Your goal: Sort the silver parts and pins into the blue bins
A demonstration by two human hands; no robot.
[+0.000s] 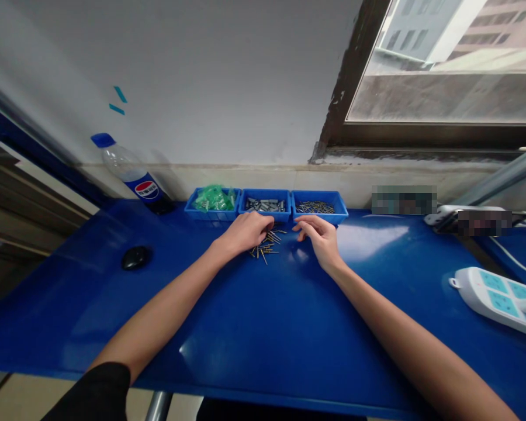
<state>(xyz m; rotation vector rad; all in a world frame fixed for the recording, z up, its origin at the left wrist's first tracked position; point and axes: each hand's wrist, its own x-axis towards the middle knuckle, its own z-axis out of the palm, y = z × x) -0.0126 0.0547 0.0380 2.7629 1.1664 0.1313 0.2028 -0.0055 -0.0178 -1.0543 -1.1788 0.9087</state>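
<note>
1. Head view, hands: my left hand (245,231) lies palm down, fingers curled over the left side of a loose heap of pins (268,245) on the blue tabletop (263,327). I cannot tell whether it pinches one. My right hand (319,238) sits just right of the heap with its fingers bent toward the surface, and I cannot tell whether it grips anything either.
2. Head view, heap: the pins point every way, just in front of the middle tray (265,192). I judge that the glossy surface lets them skid, so a careless sweep of either wrist could scatter some toward the near edge.
3. Head view, trays: three trays stand touching in a row. The left tray (210,215) holds green bags, the middle one grey metal pieces, and the right tray (335,215) more pins. Both hands sit close to the front walls, so a knock could shift a tray, and a pin dropped in the wrong one would be hard to find.
4. Head view, surroundings: the bottle (131,175) and the power strip (495,298) lie well apart from the heap, so I rate both as small risks.
</note>
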